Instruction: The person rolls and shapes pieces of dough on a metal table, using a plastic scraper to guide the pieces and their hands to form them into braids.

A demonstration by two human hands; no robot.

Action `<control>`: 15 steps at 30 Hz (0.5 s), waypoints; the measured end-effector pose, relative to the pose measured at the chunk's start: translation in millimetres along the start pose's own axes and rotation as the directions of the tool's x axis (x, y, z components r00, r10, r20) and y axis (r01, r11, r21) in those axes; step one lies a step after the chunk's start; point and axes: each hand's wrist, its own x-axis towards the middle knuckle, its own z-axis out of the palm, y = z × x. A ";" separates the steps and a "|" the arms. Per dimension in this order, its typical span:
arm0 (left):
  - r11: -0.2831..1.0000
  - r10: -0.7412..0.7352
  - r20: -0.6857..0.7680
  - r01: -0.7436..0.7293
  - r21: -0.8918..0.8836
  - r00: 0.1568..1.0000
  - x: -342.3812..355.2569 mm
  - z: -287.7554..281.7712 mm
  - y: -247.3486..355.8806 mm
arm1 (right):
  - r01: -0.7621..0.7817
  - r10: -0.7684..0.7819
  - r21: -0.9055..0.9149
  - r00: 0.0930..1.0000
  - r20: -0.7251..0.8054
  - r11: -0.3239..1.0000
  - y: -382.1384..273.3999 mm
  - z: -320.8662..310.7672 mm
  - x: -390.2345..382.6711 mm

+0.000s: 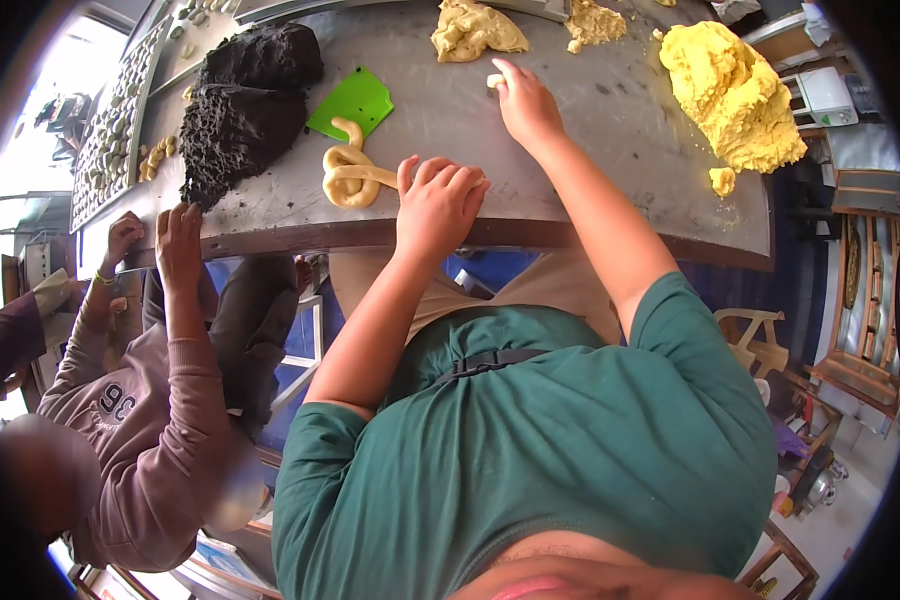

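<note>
Fingers on the left hand [437,205] are bent and lying close together, palm down, over the end of a pale dough rope [342,187]; whether they're actually gripping it I can't tell, since the hand itself covers that bit; the rope is looped up just on the near side of the bright green scraper [368,95], with one curled end lapping toward it; right hand [530,108] is well off to the right of the scraper, index finger poking out straight, with a small pale bit [495,81] at its fingertips; too small to say if it's properly pinched; past the right hand, farther from the body than the scraper, there's a tan dough lump [475,32] plus a crumbly lump [595,22] beside it; way over to the scraper's right sits a big yellow dough mass [730,95] with a little yellow chunk [722,181] near it; close on the scraper's left is a black crumbly mass [250,110]; farther left again, a tray [120,130] carries rows of small dark pieces, and a co-worker in a brownish sweatshirt [150,440] has both hands at the table [610,130] edge.
</note>
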 end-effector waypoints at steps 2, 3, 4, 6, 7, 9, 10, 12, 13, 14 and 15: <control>1.000 -0.010 0.001 0.010 0.005 1.000 -2.3 -0.9 -4.0 | -0.033 0.037 -0.032 0.992 0.117 0.999 -3.3 3.6 10.8; 1.000 -0.011 0.000 0.011 0.004 1.000 -1.6 -1.1 -3.6 | 0.058 -0.034 -0.130 0.983 0.179 0.990 -0.5 6.9 16.2; 1.000 -0.014 0.005 0.014 -0.004 1.000 -0.2 -1.1 -2.8 | 0.151 -0.096 -0.221 0.965 0.244 0.963 2.9 8.4 18.7; 1.000 -0.018 0.011 0.019 -0.008 1.000 2.1 -1.1 -1.4 | 0.230 -0.205 -0.226 0.970 0.130 0.946 10.2 5.0 9.5; 1.000 -0.024 -0.032 0.024 0.016 0.999 3.5 -0.2 0.1 | 0.307 -0.313 -0.243 0.950 0.015 0.920 9.1 0.3 4.7; 0.999 -0.023 -0.077 0.026 0.036 0.997 4.5 1.1 2.9 | 0.252 -0.264 -0.125 0.961 -0.088 0.960 1.5 -11.9 -11.5; 0.999 -0.038 -0.044 0.039 0.020 0.998 1.8 0.5 0.3 | 0.212 -0.206 0.012 0.962 -0.180 0.977 -8.4 -17.5 -21.5; 0.998 -0.055 -0.037 0.056 0.022 0.998 -3.1 -1.1 -9.8 | -0.080 0.036 0.467 0.994 0.103 0.881 -43.7 -40.6 -59.9; 0.997 -0.072 -0.055 0.069 -0.046 0.996 -4.3 2.6 -11.9 | -0.154 0.034 0.552 0.974 0.223 0.819 -48.8 -46.4 -78.1; 0.990 -0.087 -0.067 0.079 -0.113 0.994 -5.9 4.5 -13.8 | -0.237 0.017 0.621 0.941 0.339 0.747 -52.4 -48.2 -92.7; 0.994 -0.059 -0.048 0.054 -0.100 0.997 -7.3 3.7 -16.3 | -0.276 0.041 0.549 0.915 0.401 0.789 -59.5 -53.4 -95.6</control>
